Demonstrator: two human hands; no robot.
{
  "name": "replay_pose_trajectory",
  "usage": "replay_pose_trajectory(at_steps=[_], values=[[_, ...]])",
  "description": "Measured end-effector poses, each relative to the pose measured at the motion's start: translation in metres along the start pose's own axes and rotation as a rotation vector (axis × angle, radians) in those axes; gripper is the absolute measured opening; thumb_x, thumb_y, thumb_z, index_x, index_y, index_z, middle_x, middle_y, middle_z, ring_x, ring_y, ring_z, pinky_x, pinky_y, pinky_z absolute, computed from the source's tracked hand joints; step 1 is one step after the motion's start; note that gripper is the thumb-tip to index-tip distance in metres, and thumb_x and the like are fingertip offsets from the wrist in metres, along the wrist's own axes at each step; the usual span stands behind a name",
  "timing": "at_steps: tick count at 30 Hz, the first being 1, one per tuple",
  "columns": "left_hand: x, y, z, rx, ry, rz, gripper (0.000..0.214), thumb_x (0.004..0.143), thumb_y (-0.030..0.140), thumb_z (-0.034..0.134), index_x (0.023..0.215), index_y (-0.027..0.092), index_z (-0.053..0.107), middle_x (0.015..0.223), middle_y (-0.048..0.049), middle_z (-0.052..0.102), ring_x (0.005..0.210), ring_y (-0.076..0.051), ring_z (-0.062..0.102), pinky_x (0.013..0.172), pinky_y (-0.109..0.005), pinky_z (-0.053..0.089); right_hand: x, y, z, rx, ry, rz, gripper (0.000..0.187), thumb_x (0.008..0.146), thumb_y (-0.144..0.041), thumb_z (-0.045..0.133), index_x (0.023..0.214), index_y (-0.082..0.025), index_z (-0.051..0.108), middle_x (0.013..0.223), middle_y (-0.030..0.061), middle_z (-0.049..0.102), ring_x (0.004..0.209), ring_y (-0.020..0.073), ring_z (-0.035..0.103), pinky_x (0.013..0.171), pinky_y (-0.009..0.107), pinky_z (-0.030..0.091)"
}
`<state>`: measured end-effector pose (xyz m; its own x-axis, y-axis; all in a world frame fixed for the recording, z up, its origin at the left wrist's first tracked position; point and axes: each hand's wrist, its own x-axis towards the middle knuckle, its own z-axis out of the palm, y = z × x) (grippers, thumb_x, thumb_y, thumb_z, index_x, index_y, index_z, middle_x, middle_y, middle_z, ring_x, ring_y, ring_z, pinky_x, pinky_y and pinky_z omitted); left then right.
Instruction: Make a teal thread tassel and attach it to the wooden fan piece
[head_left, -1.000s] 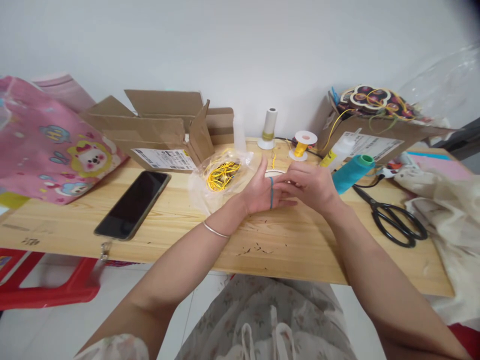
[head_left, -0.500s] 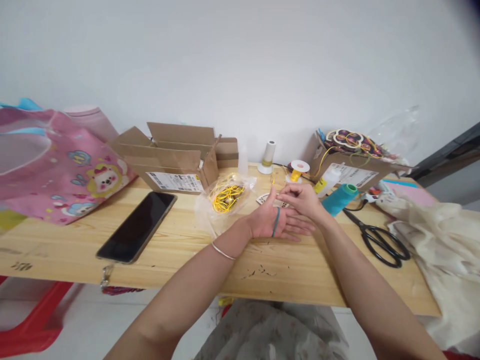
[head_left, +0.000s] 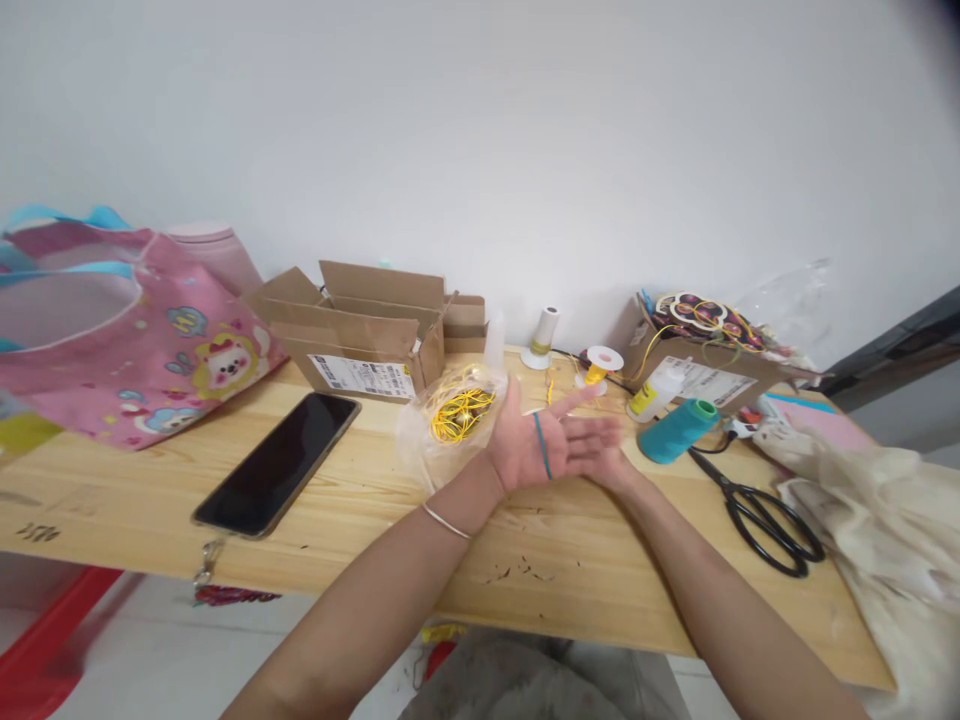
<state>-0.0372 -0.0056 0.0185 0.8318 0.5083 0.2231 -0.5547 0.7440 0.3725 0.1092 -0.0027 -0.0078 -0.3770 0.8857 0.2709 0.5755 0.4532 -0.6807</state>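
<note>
My left hand (head_left: 551,440) is held palm up above the table, its fingers stretched out and thumb raised. A teal thread or band (head_left: 541,446) crosses its palm. My right hand (head_left: 611,468) is behind the left fingers, so its own fingers are hidden and I cannot see whether they hold anything. Left of the hands is a clear plastic bag (head_left: 424,450) with a tangle of yellow cord (head_left: 461,414). To the right lies a teal thread cone (head_left: 677,432). Behind the hands stands a spool of yellow cord (head_left: 598,368).
Black-handled scissors (head_left: 772,520) and cream cloth (head_left: 885,510) lie at right. A glue bottle (head_left: 656,390) and white spool (head_left: 541,338) stand behind. Further out are a filled carton (head_left: 694,370), an open carton (head_left: 364,345), a phone (head_left: 277,465) and a pink bag (head_left: 172,350).
My right hand has moved from a pinch above the left fingers to lower down behind them. My left fingers point more to the right. The pale flat piece beyond the hands is mostly covered.
</note>
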Motion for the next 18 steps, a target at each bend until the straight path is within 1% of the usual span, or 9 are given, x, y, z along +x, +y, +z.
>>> replay_pose_trajectory(at_steps=[2,3,5,7,10,12,14,16,18], values=[[0.0,0.006,0.0,-0.011,0.068,0.175,0.084,0.066,0.075,0.016,0.124,0.021,0.041,0.115,-0.0148,0.054,0.111,-0.03,0.045,0.093,-0.047,0.024,0.001,-0.002,-0.005,-0.058,-0.024,-0.028,0.026,0.079,-0.032,0.044,0.077,-0.018,0.066,0.072,0.0077,0.066,0.061,0.0173,0.058,0.05,0.026,0.038],[0.001,0.009,0.0,-0.016,0.094,0.237,0.082,0.066,0.075,0.017,0.124,0.022,0.041,0.115,-0.0138,0.054,0.11,-0.029,0.046,0.094,-0.046,0.024,0.002,-0.004,-0.009,-0.101,-0.051,-0.045,0.025,0.079,-0.031,0.044,0.079,-0.018,0.066,0.075,0.0077,0.066,0.063,0.0176,0.058,0.052,0.026,0.038],[0.002,0.013,-0.001,-0.025,0.133,0.309,0.075,0.07,0.071,0.018,0.123,0.023,0.042,0.115,-0.012,0.054,0.109,-0.027,0.048,0.094,-0.045,0.025,0.002,-0.009,-0.021,-0.248,-0.117,-0.103,0.025,0.081,-0.03,0.043,0.083,-0.019,0.065,0.079,0.0069,0.067,0.066,0.0169,0.059,0.054,0.024,0.038],[0.003,0.014,-0.001,-0.025,0.161,0.324,0.06,0.079,0.059,0.019,0.121,0.024,0.043,0.115,-0.0099,0.055,0.108,-0.025,0.049,0.094,-0.044,0.026,0.001,-0.014,-0.038,-0.436,-0.161,-0.164,0.026,0.084,-0.029,0.039,0.087,-0.02,0.063,0.081,0.0053,0.067,0.067,0.0149,0.059,0.054,0.022,0.036],[0.004,0.01,-0.001,-0.015,0.157,0.259,0.046,0.086,0.039,0.019,0.114,0.022,0.051,0.11,-0.0085,0.058,0.105,-0.023,0.051,0.095,-0.045,0.026,0.0,-0.016,-0.064,-0.695,-0.113,-0.225,0.027,0.086,-0.027,0.037,0.084,-0.019,0.063,0.078,0.0045,0.066,0.066,0.013,0.056,0.053,0.021,0.032],[0.005,0.004,-0.002,0.004,0.117,0.165,0.046,0.086,0.034,0.019,0.108,0.016,0.056,0.108,-0.0103,0.06,0.104,-0.023,0.052,0.095,-0.045,0.026,-0.002,-0.015,-0.08,-0.877,-0.062,-0.262,0.027,0.086,-0.027,0.038,0.079,-0.018,0.063,0.071,0.0044,0.064,0.064,0.0136,0.054,0.054,0.023,0.03],[0.007,-0.003,-0.004,0.035,0.07,0.034,0.049,0.086,0.033,0.019,0.104,0.01,0.058,0.108,-0.0133,0.059,0.105,-0.025,0.051,0.095,-0.045,0.026,-0.003,-0.013,-0.096,-1.046,0.015,-0.259,0.026,0.084,-0.026,0.041,0.074,-0.019,0.064,0.064,0.0041,0.062,0.064,0.0147,0.052,0.055,0.025,0.028],[0.008,-0.01,-0.006,0.062,0.031,-0.095,0.05,0.085,0.033,0.02,0.103,0.006,0.059,0.11,-0.0157,0.058,0.107,-0.026,0.049,0.095,-0.044,0.026,-0.004,-0.01,-0.114,-1.159,0.129,-0.189,0.024,0.082,-0.025,0.044,0.072,-0.019,0.065,0.063,0.0043,0.061,0.065,0.0154,0.05,0.056,0.026,0.027],[0.009,-0.015,-0.009,0.073,0.009,-0.178,0.051,0.085,0.034,0.02,0.104,0.005,0.058,0.111,-0.0164,0.058,0.107,-0.026,0.049,0.095,-0.044,0.025,-0.005,-0.008,-0.136,-1.185,0.25,-0.058,0.023,0.081,-0.027,0.047,0.072,-0.019,0.067,0.067,0.0054,0.062,0.065,0.0147,0.049,0.054,0.026,0.027]])
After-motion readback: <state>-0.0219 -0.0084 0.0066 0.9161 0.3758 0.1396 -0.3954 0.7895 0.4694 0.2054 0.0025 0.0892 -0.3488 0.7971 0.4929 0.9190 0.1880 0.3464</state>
